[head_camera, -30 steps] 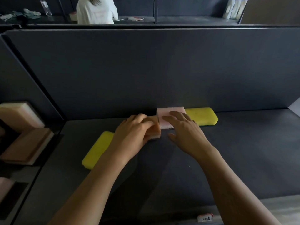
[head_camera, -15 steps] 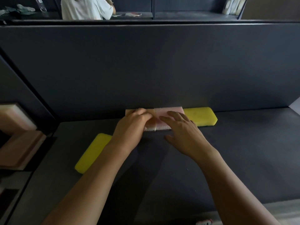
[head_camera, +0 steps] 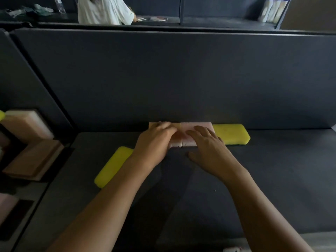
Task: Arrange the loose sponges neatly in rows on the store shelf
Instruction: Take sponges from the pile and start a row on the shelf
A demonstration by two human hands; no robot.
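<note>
Head view: on the dark grey shelf (head_camera: 272,179), hard against its upright back panel (head_camera: 181,79), three sponges stand in a row. Two are pale pink blocks with a whitish, pitted front face, set side by side with their edges touching. The left pink sponge (head_camera: 175,141) lies mostly under the left hand (head_camera: 154,142), and the right pink sponge (head_camera: 189,130) lies partly under the right hand (head_camera: 209,146). Just right of them, touching or nearly touching the right pink one, lies a bright yellow sponge (head_camera: 231,133), long, flat and round-cornered, its length running along the panel. A second yellow sponge (head_camera: 112,166) of the same make lies apart from the row, nearer the front and to the left, turned askew, with the left forearm crossing over its right end. The left hand rests on top of its sponge with the fingers close together and reaching toward the far edge; they are blurred, and I cannot tell whether the thumb grips the side. The right hand lies flat, fingers slightly spread over the sponge's top and front, thumb stretched out low over the shelf. In the next bay to the left sit stacked pink and tan sponges (head_camera: 27,124). Beyond the panel a person in a white shirt (head_camera: 105,11) sits facing away.
</note>
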